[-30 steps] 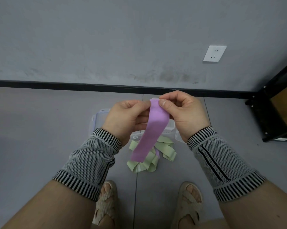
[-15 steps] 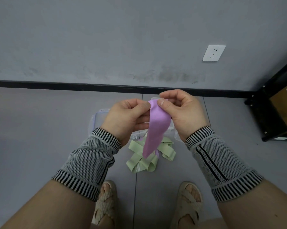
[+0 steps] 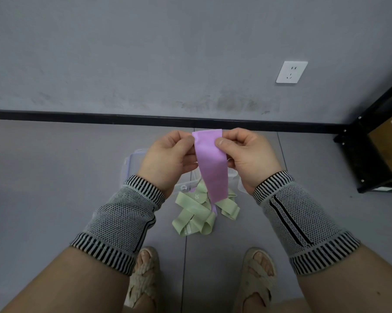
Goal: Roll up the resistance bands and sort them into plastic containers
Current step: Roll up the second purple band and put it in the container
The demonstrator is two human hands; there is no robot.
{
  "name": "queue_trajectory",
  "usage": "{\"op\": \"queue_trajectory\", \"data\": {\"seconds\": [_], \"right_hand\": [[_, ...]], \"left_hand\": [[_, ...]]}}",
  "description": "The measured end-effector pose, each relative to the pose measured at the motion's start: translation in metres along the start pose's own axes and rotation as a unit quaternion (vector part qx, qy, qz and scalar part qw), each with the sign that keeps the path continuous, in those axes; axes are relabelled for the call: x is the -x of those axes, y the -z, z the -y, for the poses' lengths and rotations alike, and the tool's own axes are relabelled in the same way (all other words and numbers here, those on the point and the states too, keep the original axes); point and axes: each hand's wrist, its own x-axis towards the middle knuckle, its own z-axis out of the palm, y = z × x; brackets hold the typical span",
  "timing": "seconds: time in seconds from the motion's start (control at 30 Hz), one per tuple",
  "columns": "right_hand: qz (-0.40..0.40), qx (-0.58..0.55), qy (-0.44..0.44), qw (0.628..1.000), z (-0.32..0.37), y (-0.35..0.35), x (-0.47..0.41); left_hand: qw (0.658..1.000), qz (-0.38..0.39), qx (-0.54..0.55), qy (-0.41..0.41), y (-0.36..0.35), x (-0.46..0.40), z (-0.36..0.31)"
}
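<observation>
Pinching the top corners of the purple band (image 3: pixel 209 161) between thumb and curled fingers, your left hand (image 3: pixel 167 158) and right hand (image 3: pixel 249 157) hold it up at the centre of the frame, the strip hanging flat and straight down between them. Your left hand grips its left edge and your right hand its right edge, thumbs facing you. Below the hanging end, a loose tangle of green bands (image 3: pixel 199 211) lies on the floor (image 3: pixel 55 177), with a sliver of another purple strip showing among them. Just above that pile, mostly hidden behind your hands, sit clear plastic containers (image 3: pixel 131 163) on the floor. Both wrists wear knitted grey sleeves (image 3: pixel 122 220) with striped cuffs. Sandalled feet (image 3: pixel 145 274) show at the bottom of the frame. A white wall socket (image 3: pixel 291 72) sits upper right, a black shelf (image 3: pixel 375 154) at the right edge.
</observation>
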Motion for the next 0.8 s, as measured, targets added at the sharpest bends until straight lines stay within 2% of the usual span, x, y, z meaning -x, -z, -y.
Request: {"op": "queue_trajectory", "data": {"seconds": [0.13, 0.37, 0.53, 0.8], "right_hand": [[-0.017, 0.006, 0.011, 1.0, -0.0001, 0.0007, 0.0002], [0.017, -0.016, 0.018, 1.0, 0.0026, -0.0018, 0.0038], [0.015, 0.008, 0.094, 0.995, 0.0017, -0.002, 0.0043], [0.028, 0.013, 0.095, 0.995, 0.0052, -0.0041, 0.0082]], "left_hand": [[1.0, -0.006, 0.02, 0.005, -0.0018, 0.0004, -0.0011], [0.998, -0.005, -0.044, -0.049, 0.0033, -0.0016, 0.0045], [0.999, -0.002, -0.044, -0.033, 0.003, -0.0024, 0.0042], [0.998, 0.023, -0.053, -0.026, 0.0024, -0.002, 0.005]]}}
